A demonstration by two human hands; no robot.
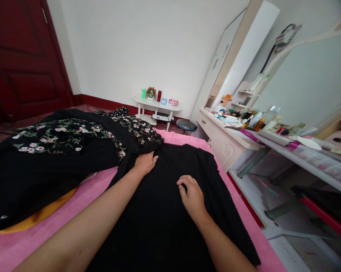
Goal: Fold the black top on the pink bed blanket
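Head view, left hand [145, 162] flat, right hand [190, 194] pinching black garment [161, 223], pink bed [88, 189]

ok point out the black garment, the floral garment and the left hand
black garment [164, 226], head view, on the flat middle of the cloth
floral garment [59, 136], head view, on the flowered panel
left hand [144, 162], head view, on the back of the hand
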